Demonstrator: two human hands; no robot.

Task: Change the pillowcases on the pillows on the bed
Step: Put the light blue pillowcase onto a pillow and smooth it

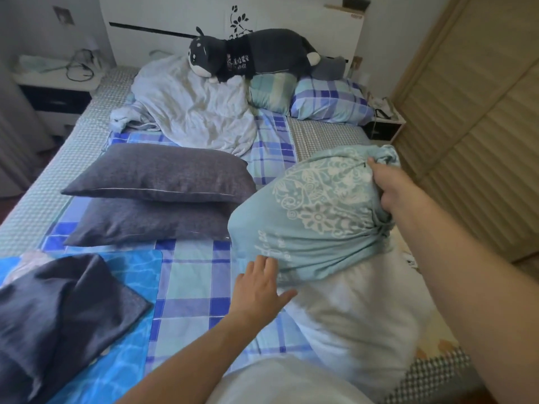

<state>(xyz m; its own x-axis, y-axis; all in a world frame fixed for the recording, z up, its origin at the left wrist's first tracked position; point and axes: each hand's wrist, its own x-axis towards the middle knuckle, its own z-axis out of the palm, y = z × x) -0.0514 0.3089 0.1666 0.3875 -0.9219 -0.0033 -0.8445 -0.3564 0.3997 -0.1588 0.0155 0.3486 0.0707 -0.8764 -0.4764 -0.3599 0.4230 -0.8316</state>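
Observation:
A white pillow lies on the right side of the bed, its far half covered by a light teal pillowcase with a white floral print. My right hand grips the bunched far end of that pillowcase. Fingers spread, my left hand sits at the pillowcase's near left edge, touching it lightly or just short of it. Two pillows in dark grey cases are stacked at the bed's middle left. A loose dark grey pillowcase lies crumpled at the near left.
The bed has a blue plaid sheet. A crumpled white blanket, a grey plush dog and a plaid pillow lie by the headboard. A nightstand stands at the left, and wooden wardrobe doors at the right.

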